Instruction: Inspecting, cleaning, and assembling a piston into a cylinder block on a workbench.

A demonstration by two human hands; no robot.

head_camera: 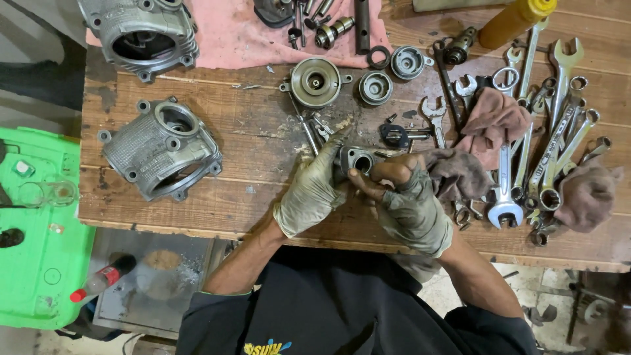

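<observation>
We have both gloved hands on one small metal part with a round bore (360,160), held just above the wooden surface (263,131), near the middle of its near half. Left hand (314,190) is closed around the part's left side, index finger stretched out past it toward the far side. Right hand (409,200) is clamped on the right side, bare fingertips (368,187) out of the cut glove, thumb pressing at the near edge under the bore. Part looks lifted, not resting, but we cannot tell for sure.

Step in hand, as we judge it: inspecting or cleaning this small housing by hand, bore facing up toward the camera. No tool in either hand. Next move would call for a steady two-hand grip and turning the part to see its other faces, or freeing one hand to reach something off the surface; the brown rag (457,172) lies touching the right hand, closest thing to grab.

Around it: two grey finned engine castings (161,148) at left, one further (144,33) at the far left corner. Round cover discs (315,82) sit far of the hands, beside a pink cloth (243,33) with small shafts and bits on it. A pile of spanners (545,138) fills the right side, with another rag (588,194) at the right edge. Yellow bottle (516,20) far right. Green plastic crate (39,230) off the surface at left.
</observation>
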